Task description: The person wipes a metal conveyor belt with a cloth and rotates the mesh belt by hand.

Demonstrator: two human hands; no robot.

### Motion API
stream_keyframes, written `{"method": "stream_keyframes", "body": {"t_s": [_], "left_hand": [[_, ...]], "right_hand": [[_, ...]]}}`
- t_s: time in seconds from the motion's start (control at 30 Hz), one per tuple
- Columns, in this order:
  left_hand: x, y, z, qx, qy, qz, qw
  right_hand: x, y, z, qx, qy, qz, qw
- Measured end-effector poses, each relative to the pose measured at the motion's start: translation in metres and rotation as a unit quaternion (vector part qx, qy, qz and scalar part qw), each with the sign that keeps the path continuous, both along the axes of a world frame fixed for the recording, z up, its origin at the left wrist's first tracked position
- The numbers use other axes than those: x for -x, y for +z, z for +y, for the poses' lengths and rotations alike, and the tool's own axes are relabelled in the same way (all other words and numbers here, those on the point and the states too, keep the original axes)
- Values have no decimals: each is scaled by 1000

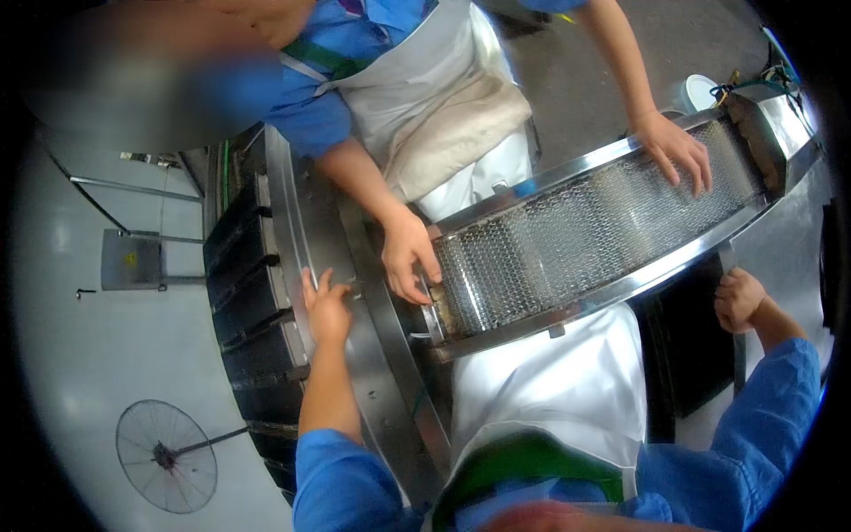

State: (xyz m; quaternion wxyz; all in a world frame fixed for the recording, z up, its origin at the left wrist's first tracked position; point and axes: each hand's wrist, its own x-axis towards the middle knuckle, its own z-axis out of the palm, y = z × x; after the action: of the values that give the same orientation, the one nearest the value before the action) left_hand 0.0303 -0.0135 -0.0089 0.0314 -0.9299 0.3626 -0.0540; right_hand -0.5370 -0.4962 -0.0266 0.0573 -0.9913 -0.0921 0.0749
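My left hand is at the left with its fingers spread, over the steel frame of the machine, and holds nothing. At the right, my right hand is closed in a fist against the edge of a steel panel. What is inside that fist, if anything, is hidden. Between my hands lies a wire mesh conveyor belt in a steel trough with shiny side rails. Its mesh carries no visible items. Brownish residue shows at both ends of the belt.
Across the belt stands a co-worker in a white apron; one hand is at the belt's left end, the other over the mesh. Dark slats line the left. A wall fan and grey box are beyond.
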Motion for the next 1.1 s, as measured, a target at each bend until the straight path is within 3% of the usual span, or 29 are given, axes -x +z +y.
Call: {"method": "stream_keyframes", "body": {"t_s": [1.1], "left_hand": [[3, 2, -3, -11, 13, 9, 1000]], "right_hand": [[12, -12, -6, 23, 18, -4, 1000]]}}
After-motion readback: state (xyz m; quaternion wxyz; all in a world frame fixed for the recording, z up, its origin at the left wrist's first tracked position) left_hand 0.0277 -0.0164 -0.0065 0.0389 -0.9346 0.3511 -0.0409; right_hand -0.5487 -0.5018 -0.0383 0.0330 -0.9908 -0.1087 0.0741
